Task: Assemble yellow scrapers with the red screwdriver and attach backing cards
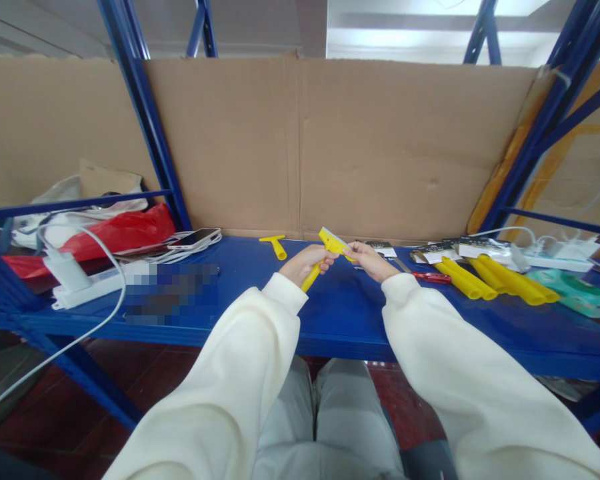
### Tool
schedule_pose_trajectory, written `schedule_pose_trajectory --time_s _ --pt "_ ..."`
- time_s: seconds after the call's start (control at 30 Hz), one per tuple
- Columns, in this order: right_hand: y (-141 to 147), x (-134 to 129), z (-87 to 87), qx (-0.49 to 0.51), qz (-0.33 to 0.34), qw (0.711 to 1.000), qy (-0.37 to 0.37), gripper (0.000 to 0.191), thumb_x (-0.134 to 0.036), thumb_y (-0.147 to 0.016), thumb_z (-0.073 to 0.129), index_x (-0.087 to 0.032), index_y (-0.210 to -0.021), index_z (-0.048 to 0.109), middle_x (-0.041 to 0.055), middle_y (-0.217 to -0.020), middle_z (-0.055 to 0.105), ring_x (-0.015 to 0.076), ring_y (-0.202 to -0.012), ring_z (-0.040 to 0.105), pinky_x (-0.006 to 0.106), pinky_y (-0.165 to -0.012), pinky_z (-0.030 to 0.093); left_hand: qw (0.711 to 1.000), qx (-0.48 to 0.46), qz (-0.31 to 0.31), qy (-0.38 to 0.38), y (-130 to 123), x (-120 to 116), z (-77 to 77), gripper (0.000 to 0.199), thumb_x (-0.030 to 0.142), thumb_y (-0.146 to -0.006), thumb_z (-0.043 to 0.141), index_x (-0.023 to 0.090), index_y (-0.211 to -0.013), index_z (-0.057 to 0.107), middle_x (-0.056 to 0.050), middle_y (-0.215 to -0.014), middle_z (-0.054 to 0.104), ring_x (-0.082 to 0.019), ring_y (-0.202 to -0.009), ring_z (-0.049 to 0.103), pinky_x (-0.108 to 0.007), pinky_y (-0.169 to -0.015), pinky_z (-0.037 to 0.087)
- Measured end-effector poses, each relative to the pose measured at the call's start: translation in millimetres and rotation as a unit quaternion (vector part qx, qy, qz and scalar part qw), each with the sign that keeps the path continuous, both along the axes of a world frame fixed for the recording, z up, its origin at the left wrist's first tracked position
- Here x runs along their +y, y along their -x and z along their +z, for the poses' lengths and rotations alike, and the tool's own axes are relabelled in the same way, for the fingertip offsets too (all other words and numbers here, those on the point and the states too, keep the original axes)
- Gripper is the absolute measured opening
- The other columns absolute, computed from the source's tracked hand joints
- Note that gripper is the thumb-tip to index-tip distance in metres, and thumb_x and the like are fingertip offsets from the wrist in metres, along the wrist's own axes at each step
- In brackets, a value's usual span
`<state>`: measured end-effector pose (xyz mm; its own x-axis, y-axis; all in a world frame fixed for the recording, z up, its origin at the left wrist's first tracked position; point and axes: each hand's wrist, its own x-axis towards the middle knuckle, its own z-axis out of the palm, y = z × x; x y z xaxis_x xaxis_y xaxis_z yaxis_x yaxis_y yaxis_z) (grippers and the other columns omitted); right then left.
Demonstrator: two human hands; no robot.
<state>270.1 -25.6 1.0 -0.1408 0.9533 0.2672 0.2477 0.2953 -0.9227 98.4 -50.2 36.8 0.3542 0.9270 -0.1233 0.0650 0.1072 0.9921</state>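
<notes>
A yellow scraper with a wide head and a pale strip along its edge is up above the blue shelf, between both hands. My left hand is closed around its handle, which sticks out below the fingers. With fingers pinched, my right hand grips the far end of the scraper's head; the fingertips partly hide that end. Behind my left hand, a second yellow T-shaped scraper piece lies on the shelf. A red-handled tool lies just right of my right hand.
Several yellow tubular handles lie at the right, by black-and-white packets and a green pack. On the left are a phone, a white power strip with a hanging cable and a red bag. Cardboard walls the back.
</notes>
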Motion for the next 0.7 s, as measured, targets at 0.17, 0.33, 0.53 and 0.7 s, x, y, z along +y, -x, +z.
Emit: schedule_pose_trajectory --time_s 0.17,0.33,0.53,0.7 --pt "-2.5 2.3 -0.6 0.01 -0.001 1.0 0.002 0.035 -0.048 -0.063 0.078 -0.021 -0.076 0.06 -0.0013 -0.075 0.06 0.0127 -0.07 0.049 0.026 -0.064 0.038 1.0 0.005 0.003 -0.014 -0.4 -2.2 0.0 0.022 0.004 -0.079 0.063 0.016 -0.067 0.05 0.008 -0.045 0.04 -0.003 -0.034 0.031 -0.016 -0.04 0.024" --pt "-3.0 2.3 -1.9 0.028 -0.004 0.999 0.02 0.034 -0.046 -0.06 0.081 -0.021 -0.075 0.061 0.0003 -0.078 0.064 0.014 -0.073 0.053 0.026 -0.065 0.038 1.0 0.008 0.002 -0.009 -0.1 -0.8 -0.7 0.022 0.002 -0.08 0.06 0.016 -0.067 0.049 0.008 -0.045 0.04 -0.004 -0.034 0.031 -0.016 -0.04 0.024" --pt "-0.4 0.1 -2.6 0.065 0.029 0.997 0.043 0.033 -0.045 -0.064 0.079 -0.023 -0.082 0.063 0.0019 -0.096 0.07 0.0172 -0.092 0.059 0.028 -0.072 0.04 1.0 0.002 0.0 0.0 1.5 3.0 -0.9 0.022 0.002 -0.082 0.058 0.017 -0.068 0.049 0.007 -0.045 0.04 -0.004 -0.034 0.03 -0.017 -0.039 0.023" --pt "1.2 -1.4 -1.4 0.053 0.025 0.997 0.042 0.034 -0.044 -0.064 0.08 -0.023 -0.083 0.062 0.0014 -0.096 0.069 0.0165 -0.091 0.058 0.026 -0.071 0.04 1.0 0.0 0.0 0.0 1.1 1.2 0.1 0.021 0.003 -0.083 0.057 0.016 -0.068 0.05 0.007 -0.044 0.04 -0.004 -0.034 0.03 -0.017 -0.039 0.023"
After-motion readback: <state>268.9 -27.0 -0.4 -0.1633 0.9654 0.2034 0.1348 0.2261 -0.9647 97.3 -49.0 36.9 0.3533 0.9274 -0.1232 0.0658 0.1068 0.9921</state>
